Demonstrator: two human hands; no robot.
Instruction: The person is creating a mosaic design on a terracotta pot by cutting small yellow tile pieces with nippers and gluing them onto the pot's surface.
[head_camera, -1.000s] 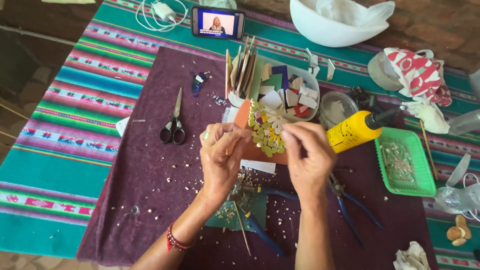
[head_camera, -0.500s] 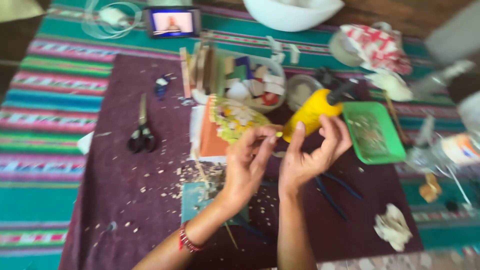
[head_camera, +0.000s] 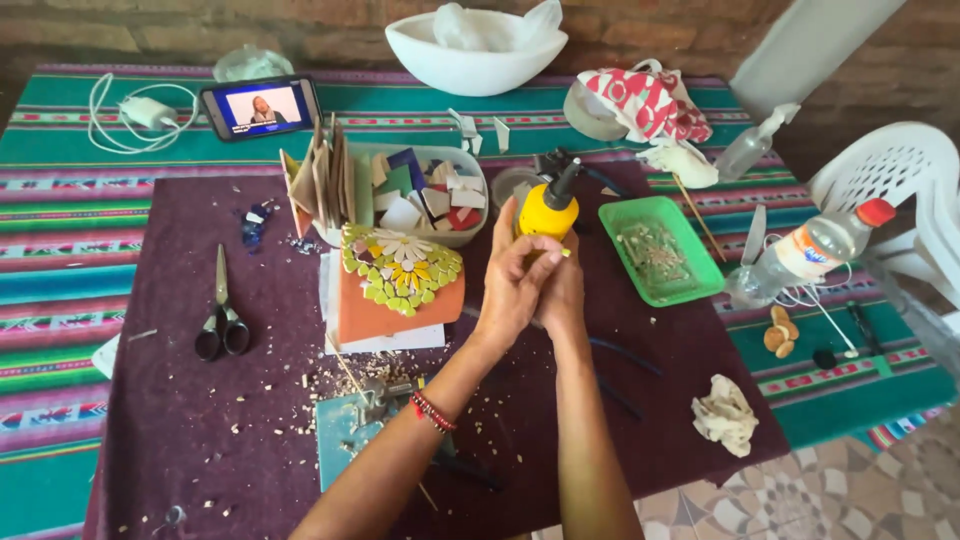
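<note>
— What's changed on the table?
— Both hands left the flower mosaic pot (head_camera: 400, 285). The left hand (head_camera: 515, 290) and right hand (head_camera: 562, 295) are closed round the yellow glue bottle (head_camera: 547, 212), lifted mid-table beside the green tray (head_camera: 700, 262).

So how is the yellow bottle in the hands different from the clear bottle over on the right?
The yellow bottle stands upright, gripped by both hands; the clear bottle lies tilted on the table, untouched. The yellow bottle is opaque with a dark nozzle; the clear bottle is see-through with a red cap. Both are plastic.
</note>
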